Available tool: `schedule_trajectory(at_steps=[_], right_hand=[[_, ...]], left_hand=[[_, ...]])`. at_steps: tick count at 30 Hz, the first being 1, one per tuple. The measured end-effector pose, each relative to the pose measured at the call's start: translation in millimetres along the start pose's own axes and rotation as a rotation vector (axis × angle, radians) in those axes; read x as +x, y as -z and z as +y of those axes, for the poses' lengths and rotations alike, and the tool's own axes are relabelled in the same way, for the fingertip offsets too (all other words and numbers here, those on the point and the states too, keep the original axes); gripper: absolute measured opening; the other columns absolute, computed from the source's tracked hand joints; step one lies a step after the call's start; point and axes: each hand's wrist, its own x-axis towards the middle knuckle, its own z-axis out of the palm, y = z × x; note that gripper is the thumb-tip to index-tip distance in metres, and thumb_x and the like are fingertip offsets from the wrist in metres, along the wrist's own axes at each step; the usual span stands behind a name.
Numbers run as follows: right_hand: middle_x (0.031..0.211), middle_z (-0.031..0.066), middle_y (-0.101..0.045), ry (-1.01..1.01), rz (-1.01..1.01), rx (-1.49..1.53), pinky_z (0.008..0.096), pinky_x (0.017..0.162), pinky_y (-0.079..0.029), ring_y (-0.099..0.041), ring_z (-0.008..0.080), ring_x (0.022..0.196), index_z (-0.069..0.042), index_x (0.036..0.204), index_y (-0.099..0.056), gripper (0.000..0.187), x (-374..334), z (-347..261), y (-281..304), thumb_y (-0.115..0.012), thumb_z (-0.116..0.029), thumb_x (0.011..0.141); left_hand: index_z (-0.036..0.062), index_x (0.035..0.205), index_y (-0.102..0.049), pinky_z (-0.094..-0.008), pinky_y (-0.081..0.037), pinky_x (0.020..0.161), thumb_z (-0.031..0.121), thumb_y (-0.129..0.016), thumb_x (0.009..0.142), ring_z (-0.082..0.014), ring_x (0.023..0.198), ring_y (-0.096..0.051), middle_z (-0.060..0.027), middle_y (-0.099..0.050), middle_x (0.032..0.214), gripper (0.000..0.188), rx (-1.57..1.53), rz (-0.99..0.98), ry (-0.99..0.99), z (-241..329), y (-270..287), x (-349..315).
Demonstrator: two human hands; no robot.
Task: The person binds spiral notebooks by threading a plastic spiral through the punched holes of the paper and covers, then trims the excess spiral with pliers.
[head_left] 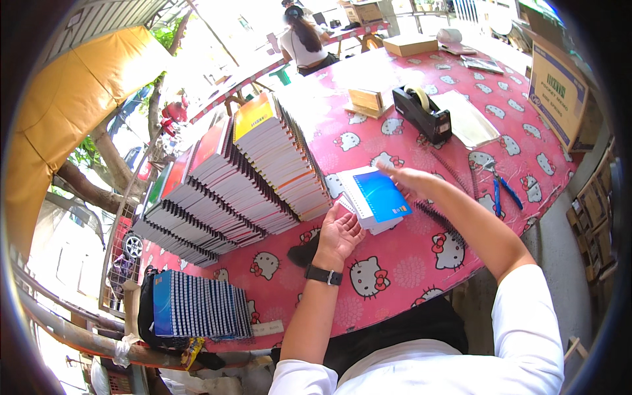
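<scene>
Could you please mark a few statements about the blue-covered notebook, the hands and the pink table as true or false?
1. The left hand lies palm up under the blue-covered notebook. True.
2. The black tape dispenser is in the right hand. False: it stands on the pink patterned table.
3. The blue-handled pliers lie on the table. True.
4. The left wrist is bare. False: it wears a black watch.

The notebook [380,195] beside the black plastic tape dispenser [422,113] has a glossy blue card cover over matt white paper pages. Beyond it, the stacked notebooks [230,184] show dark wire spirals. The table [395,276] under the dispenser wears a smooth, shiny pink printed covering.
</scene>
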Motion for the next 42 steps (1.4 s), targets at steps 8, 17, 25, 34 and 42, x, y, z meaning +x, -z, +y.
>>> schedule_trajectory(at_steps=[8,17,25,34,42], right_hand=[[0.098,0.012,-0.067,0.075,-0.001,-0.08,0.0304,0.07,-0.055,-0.067,0.0169,0.08,0.007,0.111,-0.061,0.07,5.4,14.6,8.2,-0.077,-0.05,0.073],[0.097,0.009,-0.068,0.141,-0.008,-0.028,0.03,0.073,-0.053,-0.065,0.0148,0.083,0.001,0.113,-0.063,0.062,-4.5,13.9,4.8,-0.074,-0.049,0.078],[0.149,0.0192,-0.025,0.253,0.404,-0.987,0.0565,0.108,-0.024,-0.012,0.038,0.141,-0.006,0.144,-0.028,0.094,-78.5,3.1,-33.6,-0.067,-0.058,0.076],[0.151,0.0172,-0.023,0.138,0.835,-1.218,0.0596,0.109,-0.019,-0.016,0.0364,0.141,-0.008,0.147,-0.023,0.075,-84.3,99.2,-3.6,-0.055,-0.044,0.09],[0.145,0.024,-0.03,0.744,0.228,-0.242,0.0456,0.112,-0.024,-0.025,0.0362,0.138,-0.011,0.15,-0.007,0.126,-59.4,61.9,-39.9,-0.088,-0.04,0.058]], left_hand=[[-0.0007,0.12,-0.046,-0.0405,-0.045,0.084,0.048,-0.061,0.086,-0.0227,0.098,-0.052,-0.0104,-0.053,0.107,0.061,0.148,0.012,0.022,3.5,-17.8,11.0],[0.0049,0.117,-0.051,-0.0368,-0.049,0.076,0.04,-0.067,0.084,-0.0194,0.089,-0.06,-0.0078,-0.062,0.1,0.051,0.311,0.045,-0.162,-1.3,-39.1,13.9],[-0.0044,0.137,-0.033,-0.0325,-0.05,0.086,0.008,-0.078,0.071,-0.0217,0.103,-0.059,-0.0186,-0.057,0.115,0.08,0.848,-0.162,-0.451,35.8,-23.4,-11.2],[0.0092,0.146,-0.028,-0.0402,-0.042,0.098,0.012,-0.078,0.064,-0.0361,0.119,-0.048,-0.019,-0.052,0.127,0.097,2.069,-0.251,-0.733,18.5,-55.6,-57.3],[0.0149,0.148,-0.022,-0.0609,-0.026,0.106,0.023,-0.083,0.063,-0.0324,0.129,-0.041,-0.0132,-0.041,0.142,0.105,2.218,-0.15,-0.76,8.9,-43.1,-67.6]])
